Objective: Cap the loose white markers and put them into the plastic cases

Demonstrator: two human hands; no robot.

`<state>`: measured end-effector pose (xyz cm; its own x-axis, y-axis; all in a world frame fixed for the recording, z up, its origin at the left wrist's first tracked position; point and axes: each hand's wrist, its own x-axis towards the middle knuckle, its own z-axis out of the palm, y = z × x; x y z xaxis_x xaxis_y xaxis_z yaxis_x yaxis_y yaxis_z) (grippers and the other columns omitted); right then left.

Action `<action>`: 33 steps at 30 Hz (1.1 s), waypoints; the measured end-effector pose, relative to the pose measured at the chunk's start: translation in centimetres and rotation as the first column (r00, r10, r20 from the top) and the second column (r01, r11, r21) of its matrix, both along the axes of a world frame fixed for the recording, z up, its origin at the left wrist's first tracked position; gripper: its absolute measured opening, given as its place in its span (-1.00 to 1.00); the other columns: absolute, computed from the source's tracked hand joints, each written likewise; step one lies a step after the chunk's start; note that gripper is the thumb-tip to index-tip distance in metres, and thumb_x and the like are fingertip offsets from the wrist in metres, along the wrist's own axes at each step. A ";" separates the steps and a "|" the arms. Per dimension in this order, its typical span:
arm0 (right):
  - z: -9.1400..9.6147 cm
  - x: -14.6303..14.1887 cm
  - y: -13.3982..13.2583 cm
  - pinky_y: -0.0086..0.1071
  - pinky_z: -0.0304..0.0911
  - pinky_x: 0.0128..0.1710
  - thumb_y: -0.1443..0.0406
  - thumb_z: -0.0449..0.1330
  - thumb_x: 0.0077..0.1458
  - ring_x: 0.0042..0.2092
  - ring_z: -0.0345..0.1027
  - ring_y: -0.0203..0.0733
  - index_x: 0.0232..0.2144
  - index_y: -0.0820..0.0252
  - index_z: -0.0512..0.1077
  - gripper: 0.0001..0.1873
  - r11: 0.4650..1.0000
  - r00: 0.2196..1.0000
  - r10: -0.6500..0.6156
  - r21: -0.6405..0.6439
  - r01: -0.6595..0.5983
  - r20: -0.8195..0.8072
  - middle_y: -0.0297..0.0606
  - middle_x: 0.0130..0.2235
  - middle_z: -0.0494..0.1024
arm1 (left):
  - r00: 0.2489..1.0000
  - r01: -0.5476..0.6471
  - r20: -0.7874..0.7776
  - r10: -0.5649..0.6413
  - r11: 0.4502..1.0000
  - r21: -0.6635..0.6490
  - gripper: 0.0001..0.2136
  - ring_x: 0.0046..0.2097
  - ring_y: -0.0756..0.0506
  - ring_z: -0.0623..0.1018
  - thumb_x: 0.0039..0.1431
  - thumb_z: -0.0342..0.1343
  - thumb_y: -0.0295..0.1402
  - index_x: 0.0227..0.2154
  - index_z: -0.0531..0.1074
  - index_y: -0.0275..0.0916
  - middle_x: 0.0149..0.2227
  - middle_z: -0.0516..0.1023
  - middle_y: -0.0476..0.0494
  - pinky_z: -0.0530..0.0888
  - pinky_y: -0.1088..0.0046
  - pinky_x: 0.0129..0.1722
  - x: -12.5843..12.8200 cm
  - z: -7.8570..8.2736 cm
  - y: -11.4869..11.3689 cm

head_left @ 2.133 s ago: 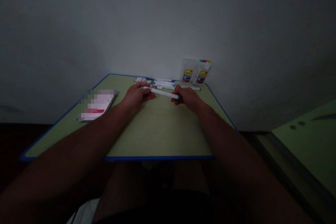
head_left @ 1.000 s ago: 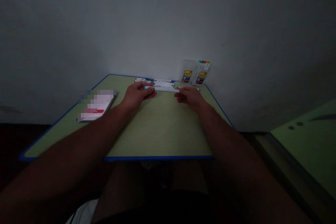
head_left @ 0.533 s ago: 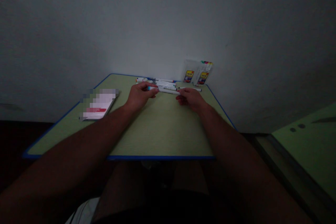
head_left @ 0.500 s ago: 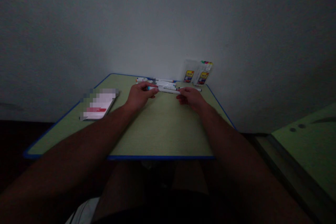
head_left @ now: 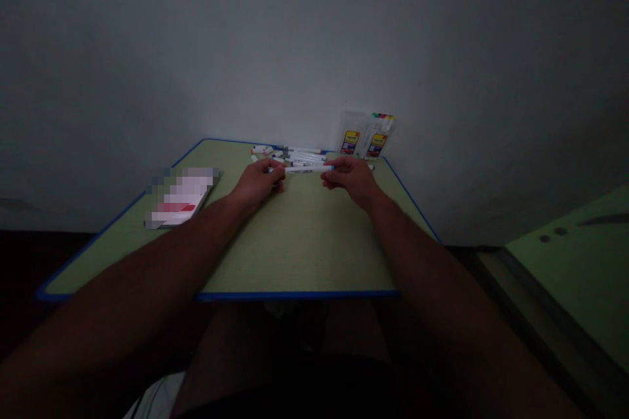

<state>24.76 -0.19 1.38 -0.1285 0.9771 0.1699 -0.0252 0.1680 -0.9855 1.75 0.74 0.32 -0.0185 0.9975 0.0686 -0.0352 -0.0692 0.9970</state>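
Observation:
A white marker pen [head_left: 307,169] with a blue tip of colour at its right end lies level between my two hands, above the far part of the table. My left hand [head_left: 260,180] pinches its left end between thumb and fingers. At the other end, the fingers of my right hand [head_left: 350,178] are closed on it. Just behind it, several more white markers [head_left: 307,157] lie in a loose pile, partly hidden by my hands. Whether the held pen is capped cannot be made out in the dim light.
Two clear marker cases [head_left: 350,137] with yellow labels lean on the wall [head_left: 295,46]; the right one has coloured caps at its top. A phone-like device [head_left: 183,200], partly blurred, lies at left on the blue-edged table [head_left: 299,249]. A green panel [head_left: 584,262] stands at right.
The held marker's light-blue end showed at my left hand before; now a blue end shows at my right hand. My hands have come slightly closer together, and the view has shifted a little.

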 end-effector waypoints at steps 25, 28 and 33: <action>-0.5 0.5 0.6 -0.48 0.36 -0.54 0.49 0.35 -0.05 -0.55 0.35 -0.37 -0.24 0.31 0.60 -0.75 0.980 0.937 -0.178 -0.032 0.197 0.302 -0.34 -0.54 0.52 | 0.982 0.025 -0.183 0.036 0.947 0.321 -0.83 -0.54 0.04 0.46 -0.11 0.37 -0.40 -0.43 0.52 -0.28 -0.56 0.51 0.01 0.40 0.51 -0.51 0.3 1.0 -1.1; -0.5 0.5 0.6 -0.49 0.36 -0.54 0.50 0.35 -0.04 -0.55 0.36 -0.37 -0.23 0.32 0.60 -0.75 0.980 0.933 -0.169 -0.047 0.193 0.317 -0.34 -0.55 0.53 | 0.980 0.013 -0.193 0.054 0.944 0.330 -0.84 -0.54 0.04 0.46 -0.11 0.37 -0.41 -0.43 0.53 -0.28 -0.56 0.51 0.01 0.40 0.50 -0.51 0.3 1.0 -1.0; -0.5 0.6 0.7 -0.48 0.39 -0.53 0.49 0.30 0.02 -0.51 0.41 -0.34 -0.28 0.31 0.60 -0.83 0.984 0.950 -0.151 -0.055 0.172 0.275 -0.28 -0.48 0.57 | 0.981 -0.007 -0.184 0.069 0.949 0.316 -0.84 -0.54 0.01 0.48 -0.07 0.34 -0.39 -0.38 0.57 -0.28 -0.57 0.49 0.00 0.43 0.47 -0.50 0.1 0.5 -0.5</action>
